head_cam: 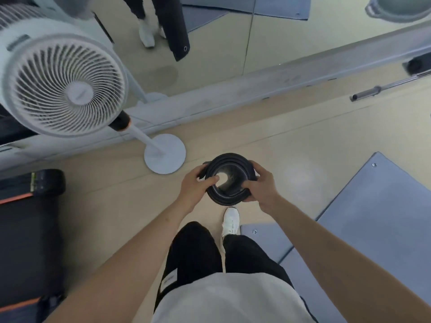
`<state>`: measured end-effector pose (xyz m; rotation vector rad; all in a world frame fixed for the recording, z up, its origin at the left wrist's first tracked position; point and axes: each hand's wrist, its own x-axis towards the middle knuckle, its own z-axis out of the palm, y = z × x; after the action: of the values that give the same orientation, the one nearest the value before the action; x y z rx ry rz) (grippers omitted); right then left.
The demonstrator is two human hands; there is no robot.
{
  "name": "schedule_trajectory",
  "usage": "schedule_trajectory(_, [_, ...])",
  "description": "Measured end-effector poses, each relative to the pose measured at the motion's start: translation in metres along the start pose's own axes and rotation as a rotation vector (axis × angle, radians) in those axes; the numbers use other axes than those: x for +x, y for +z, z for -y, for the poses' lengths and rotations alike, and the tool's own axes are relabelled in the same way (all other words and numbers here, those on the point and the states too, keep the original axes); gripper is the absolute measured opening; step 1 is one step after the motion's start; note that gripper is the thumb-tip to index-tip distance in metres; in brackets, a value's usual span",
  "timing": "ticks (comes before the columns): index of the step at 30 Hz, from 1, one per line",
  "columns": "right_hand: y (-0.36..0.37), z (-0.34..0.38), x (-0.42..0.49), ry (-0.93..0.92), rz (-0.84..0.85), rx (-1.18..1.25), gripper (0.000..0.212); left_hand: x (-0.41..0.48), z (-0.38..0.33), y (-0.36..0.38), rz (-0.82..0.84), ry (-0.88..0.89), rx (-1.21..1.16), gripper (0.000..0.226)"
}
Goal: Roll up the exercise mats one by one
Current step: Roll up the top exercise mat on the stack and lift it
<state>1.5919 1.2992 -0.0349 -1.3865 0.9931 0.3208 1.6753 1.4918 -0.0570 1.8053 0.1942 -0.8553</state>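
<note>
I stand holding a rolled black mat [227,160] upright in front of me and look straight down its hollow end. My left hand [197,184] grips its left side, with a finger hooked over the rim into the hollow. My right hand [260,185] grips its right side, thumb across the near rim. Two blue-grey mats lie flat on the floor to my right: a large one [377,220] and a smaller one [263,241] partly under it, by my right shoe.
A white pedestal fan [63,89] stands at the left, its round base [165,156] just beyond the roll. A wall mirror [233,43] runs across the top. A black treadmill [28,229] fills the left edge. A barbell bar [384,87] lies at the far right.
</note>
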Motion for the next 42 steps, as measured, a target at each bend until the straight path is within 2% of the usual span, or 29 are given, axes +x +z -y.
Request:
schedule_trajectory(7, [0.044, 0.103, 0.104, 0.035, 0.000, -0.039, 0.073, 0.111, -0.062, -0.027, -0.127, -0.030, -0.059, 0.038])
schedule_trajectory(13, [0.094, 0.172, 0.203, 0.060, 0.014, -0.111, 0.077, 0.213, -0.093, -0.065, -0.189, -0.045, -0.122, 0.038])
schedule_trajectory(18, [0.126, 0.208, 0.274, 0.061, 0.056, -0.181, 0.073, 0.281, -0.102, -0.088, -0.239, -0.066, -0.187, 0.046])
schedule_trajectory(23, [0.158, 0.228, 0.336, 0.051, 0.115, -0.222, 0.070, 0.337, -0.108, -0.101, -0.359, -0.061, -0.232, 0.022])
schedule_trajectory(27, [0.183, 0.240, 0.371, 0.057, 0.125, -0.243, 0.073, 0.371, -0.116, -0.110, -0.422, -0.079, -0.253, 0.033])
schedule_trajectory(30, [0.201, 0.247, 0.390, 0.047, 0.147, -0.245, 0.076, 0.390, -0.119, -0.125, -0.441, -0.079, -0.211, 0.016])
schedule_trajectory(35, [0.218, 0.246, 0.420, 0.074, 0.146, -0.173, 0.074, 0.413, -0.114, -0.144, -0.422, -0.029, -0.062, 0.038])
schedule_trajectory(38, [0.224, 0.240, 0.430, 0.074, 0.162, -0.174, 0.055, 0.415, -0.100, -0.142, -0.443, 0.001, 0.009, 0.057])
schedule_trajectory(40, [0.227, 0.240, 0.430, 0.048, 0.182, -0.287, 0.038, 0.414, -0.096, -0.138, -0.470, 0.009, 0.060, 0.055])
schedule_trajectory(42, [0.227, 0.240, 0.430, 0.006, 0.172, -0.412, 0.033, 0.413, -0.094, -0.135, -0.499, 0.024, 0.158, 0.055])
